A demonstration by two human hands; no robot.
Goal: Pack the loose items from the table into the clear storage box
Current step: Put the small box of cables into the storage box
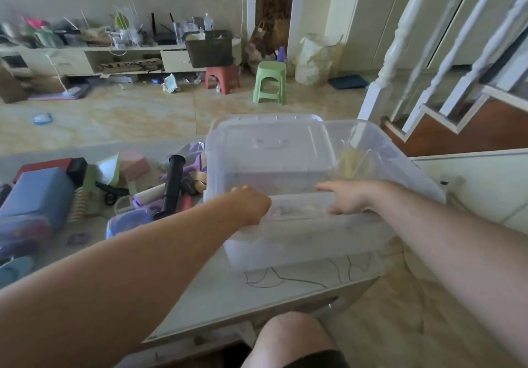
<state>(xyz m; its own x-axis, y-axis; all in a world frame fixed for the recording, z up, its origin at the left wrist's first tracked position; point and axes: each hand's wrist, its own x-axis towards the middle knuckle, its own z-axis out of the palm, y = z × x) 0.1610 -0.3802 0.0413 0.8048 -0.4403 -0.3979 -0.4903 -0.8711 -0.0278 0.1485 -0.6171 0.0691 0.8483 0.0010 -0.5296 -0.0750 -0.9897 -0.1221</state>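
The clear storage box (300,242) stands on the table in front of me, open at the top. Its clear lid (268,144) sits tilted across the box's left and far part. Something yellowish (354,164) shows through the far right wall. My left hand (251,204) curls over the near rim at its left end. My right hand (348,196) grips the same rim further right, thumb pointing left. Loose items lie left of the box: a black cylinder (173,184), a blue box (37,193), a pink block (134,164) and a purple roller (148,196).
The glass table top (228,290) ends just behind my knee (291,336). A small lidded container (128,219) and a red case (43,166) sit among the pile. White stair railings (400,39) rise at right. Red (223,77) and green (270,82) stools stand on the floor beyond.
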